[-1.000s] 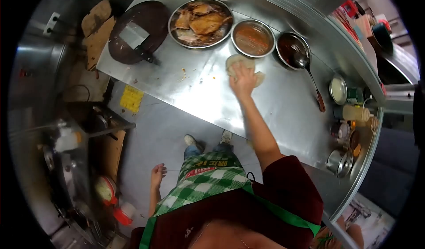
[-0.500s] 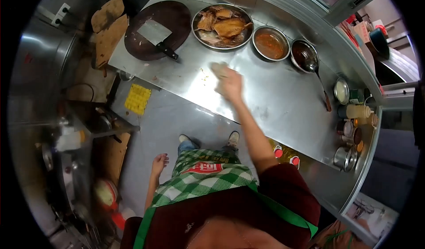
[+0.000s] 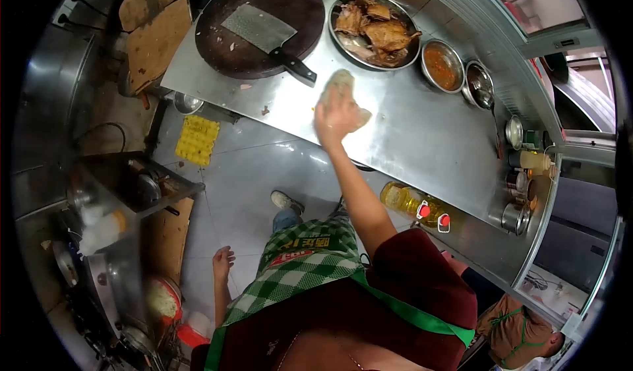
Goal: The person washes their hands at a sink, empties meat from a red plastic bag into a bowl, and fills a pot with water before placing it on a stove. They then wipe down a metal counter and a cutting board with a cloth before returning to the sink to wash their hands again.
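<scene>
My right hand (image 3: 336,115) presses a pale cloth (image 3: 343,84) onto the steel counter (image 3: 409,134), near its front edge. Just beyond it the black handle of a cleaver (image 3: 260,28) sticks out over the rim of a round dark chopping board (image 3: 217,48). A metal dish of browned cooked poultry (image 3: 389,36) stands behind the cloth. Away from the counter, my left hand (image 3: 223,259) hangs at my side, fingers loosely apart and holding nothing.
Right of the poultry are a bowl of reddish sauce (image 3: 442,66) and a dark bowl with a ladle (image 3: 484,94). Jars and bottles (image 3: 531,163) line the right end. Oil bottles (image 3: 402,196) stand below the counter. Another person (image 3: 517,331) is at lower right.
My right hand and the cloth have moved across the counter, now nearer the cleaver's handle. The view has shifted, and another person shows more at lower right.
</scene>
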{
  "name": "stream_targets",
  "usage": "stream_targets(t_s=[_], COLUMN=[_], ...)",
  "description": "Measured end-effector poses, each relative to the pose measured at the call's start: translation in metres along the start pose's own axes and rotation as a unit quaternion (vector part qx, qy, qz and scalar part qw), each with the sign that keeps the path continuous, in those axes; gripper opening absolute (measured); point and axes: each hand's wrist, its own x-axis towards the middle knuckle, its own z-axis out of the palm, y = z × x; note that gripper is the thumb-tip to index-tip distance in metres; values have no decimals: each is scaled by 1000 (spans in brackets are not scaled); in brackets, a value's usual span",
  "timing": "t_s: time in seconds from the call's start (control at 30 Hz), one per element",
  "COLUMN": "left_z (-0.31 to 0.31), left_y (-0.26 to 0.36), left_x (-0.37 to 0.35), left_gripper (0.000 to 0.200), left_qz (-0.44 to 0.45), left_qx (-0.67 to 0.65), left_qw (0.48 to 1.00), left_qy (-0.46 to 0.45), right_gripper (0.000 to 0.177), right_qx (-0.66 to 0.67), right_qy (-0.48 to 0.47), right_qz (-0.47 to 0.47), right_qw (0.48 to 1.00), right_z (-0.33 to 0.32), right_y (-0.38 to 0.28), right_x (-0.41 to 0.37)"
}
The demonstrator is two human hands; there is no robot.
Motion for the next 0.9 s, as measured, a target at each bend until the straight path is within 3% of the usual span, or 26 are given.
stream_targets(t_s=[0.07,0.17,0.23,0.3,0.53,0.63,0.67,0.73,0.77,0.83,0.9], left_z=[-6,-8,-14,-15,-26,-28,-33,-36,-39,-44,-41], left_y=[-13,-18,-23,-22,-12,-9,-16,-12,-15,-23,-40], left_x=[2,-8,-10,-6,2,-1,4,-4,-5,-8,-1], left_gripper=[29,29,29,28,24,23,23,23,23,27,28], left_qz=[9,11,14,4,64,75,87,109,118,96,82], left_qx=[-27,-33,-38,-32,-15,-10,-11,20,-1,-44,-87], left_qw=[1000,999,999,999,998,997,996,994,993,994,993], left_qy=[-12,-6,-9,-6,-7,-2,-16,-4,13,20,7], right_gripper=[49,44,47,49,46,42,42,42,39,35,33], right_qx=[29,16,45,39,53,83,151,287,413,613,700], right_qy=[-48,-17,-69,-48,-114,-92,-134,-213,-272,-355,-353], right_qz=[17,-8,7,6,95,98,129,179,261,399,379], right_qw=[998,1000,997,998,988,987,971,917,829,582,491], right_z=[21,37,42,51,66,111,114,113,107,93,87], right_y=[-39,-85,-109,-128,-203,-253,-269,-299,-302,-285,-254], right_x=[-5,-9,-16,-24,-37,-48,-39,-16,2,20,3])
